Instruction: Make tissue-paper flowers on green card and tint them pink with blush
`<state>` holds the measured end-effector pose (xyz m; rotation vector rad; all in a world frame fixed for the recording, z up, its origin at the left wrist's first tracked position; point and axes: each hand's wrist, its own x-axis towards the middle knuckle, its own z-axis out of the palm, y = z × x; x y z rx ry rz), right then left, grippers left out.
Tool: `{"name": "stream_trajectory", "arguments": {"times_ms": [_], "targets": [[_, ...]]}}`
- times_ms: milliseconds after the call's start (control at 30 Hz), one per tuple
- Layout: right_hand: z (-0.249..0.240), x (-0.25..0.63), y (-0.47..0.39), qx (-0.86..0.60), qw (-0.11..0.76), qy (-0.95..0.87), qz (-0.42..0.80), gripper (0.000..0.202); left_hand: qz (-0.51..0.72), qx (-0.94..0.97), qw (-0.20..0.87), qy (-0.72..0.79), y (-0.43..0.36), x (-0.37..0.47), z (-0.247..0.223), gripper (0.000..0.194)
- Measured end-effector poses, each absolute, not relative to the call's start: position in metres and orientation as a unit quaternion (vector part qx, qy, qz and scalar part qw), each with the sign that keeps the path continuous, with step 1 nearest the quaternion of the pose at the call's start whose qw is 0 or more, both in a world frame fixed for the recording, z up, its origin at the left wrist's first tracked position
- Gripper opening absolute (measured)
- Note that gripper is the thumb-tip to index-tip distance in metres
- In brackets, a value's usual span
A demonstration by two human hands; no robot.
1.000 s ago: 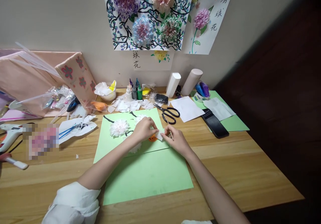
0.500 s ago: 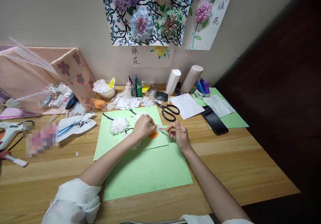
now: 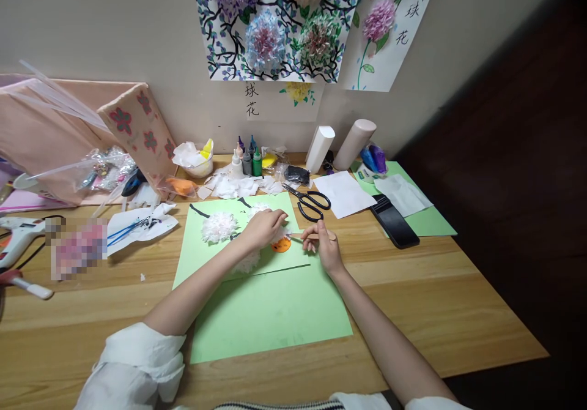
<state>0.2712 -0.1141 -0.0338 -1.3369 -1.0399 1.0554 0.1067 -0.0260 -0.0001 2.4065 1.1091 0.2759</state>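
My right hand is closed round a thin wooden stick, its tip pointing left at a small piece of white paper. That paper lies under the fingertips of my left hand, which are pinched at its edge; the exact contact is partly hidden. Just below sits a flat orange round with dark marks, on a light green sheet. Fluffy white flowers with dark painted stems lie on that sheet, some partly covered by my left hand and forearm.
Black-handled scissors lie beyond the sheet, near white paper and a black phone. Small paint bottles and paper scraps line the back. At the left are a glue gun and a pink box.
The white paper piece has moved left, from beside my left thumb to just above the orange round. The stick's tip has followed slightly left. The view has shifted a little.
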Motion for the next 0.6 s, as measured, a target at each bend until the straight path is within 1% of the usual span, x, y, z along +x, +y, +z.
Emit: {"name": "stream_trajectory", "arguments": {"times_ms": [233,433,600], "targets": [[-0.033,0.268,-0.099,-0.558,0.547,-0.418,0.464,0.063,0.063,0.908,0.19,0.368,-0.03,0.105,0.005,0.041],[-0.031,0.268,-0.095,-0.555,0.545,-0.427,0.461,0.062,0.052,0.913,0.164,0.371,-0.029,0.105,0.005,0.042],[-0.034,0.272,-0.105,-0.556,0.575,-0.412,0.436,0.061,0.044,0.916,0.152,0.369,-0.032,0.104,0.008,0.043]]}}
